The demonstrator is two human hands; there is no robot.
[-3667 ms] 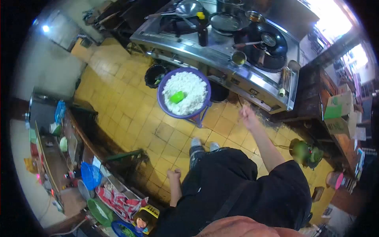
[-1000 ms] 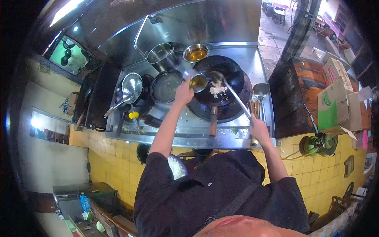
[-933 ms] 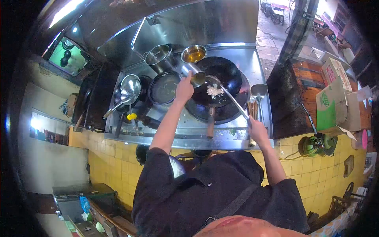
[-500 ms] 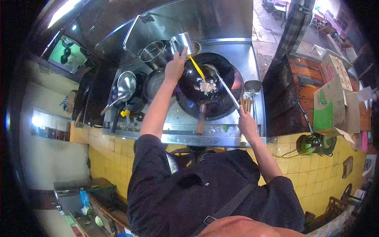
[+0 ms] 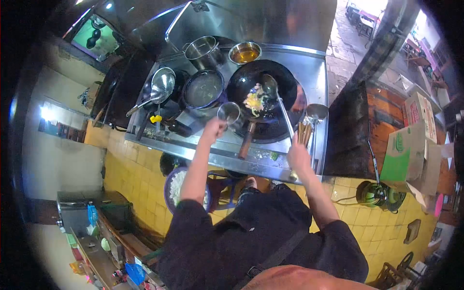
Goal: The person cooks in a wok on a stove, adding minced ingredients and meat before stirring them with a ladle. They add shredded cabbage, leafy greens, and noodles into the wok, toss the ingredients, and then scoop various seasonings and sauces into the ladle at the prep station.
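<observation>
My left hand (image 5: 212,130) is closed on a metal mug (image 5: 228,113), held low over the stove beside the wok's left edge. In my right hand (image 5: 299,158) is the long handle of a ladle (image 5: 284,111), whose bowl rests inside the black wok (image 5: 240,123). Yellow egg and small pale pieces of food (image 5: 253,100) lie at the wok's bottom. The wok's wooden handle points toward me. Right by my right hand stands a bundle of thin sticks (image 5: 304,133), like a bamboo brush.
Behind the wok sits a metal bowl of amber liquid (image 5: 245,53), with a pot (image 5: 201,52) to its left. A round lidded pan (image 5: 204,90) and a strainer (image 5: 163,85) are further left. Cardboard boxes (image 5: 403,150) stand at right. A tub of white food (image 5: 175,186) is below.
My left hand has come back toward me with the mug, now turned mouth up. The yellow stream has stopped, and yellow egg covers the food. The ladle has shifted slightly in the wok.
</observation>
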